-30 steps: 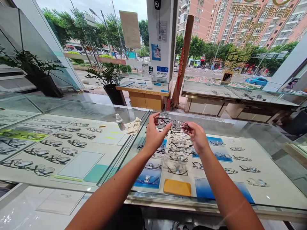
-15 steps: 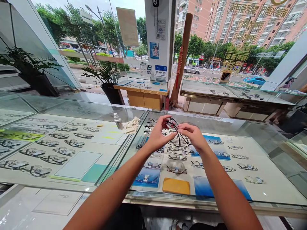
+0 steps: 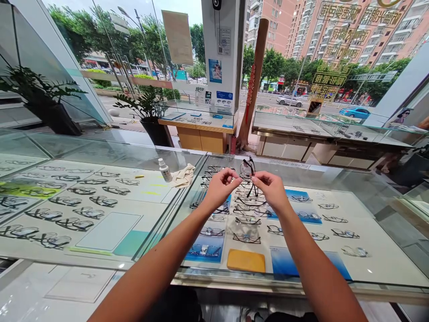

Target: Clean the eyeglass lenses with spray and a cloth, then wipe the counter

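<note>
Dark-framed eyeglasses (image 3: 247,169) are held upright above the glass display counter, pinched at the side between the thumb and fingers of my right hand (image 3: 271,190). One lens faces up and to the left, and a dark temple hangs down below the fingers. Just left of the frame is my left hand (image 3: 219,188), its fingers curled and the thumb and forefinger pressed together. Whether anything is between those fingertips is too small to tell. Under both hands, rows of eyeglasses (image 3: 248,221) lie inside the counter.
On the counter (image 3: 378,255) stand a white spray bottle (image 3: 164,170) and a crumpled beige cloth (image 3: 183,176), left of my hands. A yellow case (image 3: 246,260) lies near the front edge. More eyeglasses (image 3: 77,222) fill the left showcase. A wooden post (image 3: 256,76) rises beyond.
The eyeglasses have turned more upright and shifted slightly up in my right hand. My left hand has drawn back a little from the frame, its fingers curling in.
</note>
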`<state>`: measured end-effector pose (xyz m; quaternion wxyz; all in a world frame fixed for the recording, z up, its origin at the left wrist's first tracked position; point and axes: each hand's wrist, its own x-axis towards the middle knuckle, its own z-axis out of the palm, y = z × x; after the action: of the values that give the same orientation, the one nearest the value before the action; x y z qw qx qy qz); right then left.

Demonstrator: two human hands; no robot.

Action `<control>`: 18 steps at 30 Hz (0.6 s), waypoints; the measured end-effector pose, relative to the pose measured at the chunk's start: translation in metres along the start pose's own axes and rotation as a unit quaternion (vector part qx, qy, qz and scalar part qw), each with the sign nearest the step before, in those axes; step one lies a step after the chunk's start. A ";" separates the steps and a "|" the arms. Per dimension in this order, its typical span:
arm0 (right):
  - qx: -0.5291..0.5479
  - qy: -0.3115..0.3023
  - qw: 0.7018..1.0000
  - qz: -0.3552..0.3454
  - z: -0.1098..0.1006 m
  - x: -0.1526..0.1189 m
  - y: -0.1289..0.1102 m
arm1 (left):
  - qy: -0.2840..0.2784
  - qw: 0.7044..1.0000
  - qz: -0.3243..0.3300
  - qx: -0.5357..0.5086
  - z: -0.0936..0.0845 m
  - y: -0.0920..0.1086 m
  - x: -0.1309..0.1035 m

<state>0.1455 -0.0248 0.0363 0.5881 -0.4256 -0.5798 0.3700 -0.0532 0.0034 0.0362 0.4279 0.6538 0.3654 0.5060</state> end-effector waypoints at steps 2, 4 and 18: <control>-0.049 0.021 0.997 -0.047 0.003 -0.002 0.001 | -0.050 0.999 -0.010 0.014 0.001 0.003 -0.002; -0.112 0.045 0.988 -0.099 0.008 -0.006 0.001 | -0.063 0.998 -0.011 0.014 0.003 0.005 -0.005; -0.230 0.032 0.953 -0.196 0.025 -0.018 0.005 | -0.002 0.998 -0.061 -0.006 0.002 -0.005 0.000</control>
<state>0.1196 -0.0375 0.0240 0.5531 -0.4392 -0.7022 0.0901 -0.0514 0.0046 0.0314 0.4627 0.6283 0.4007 0.4802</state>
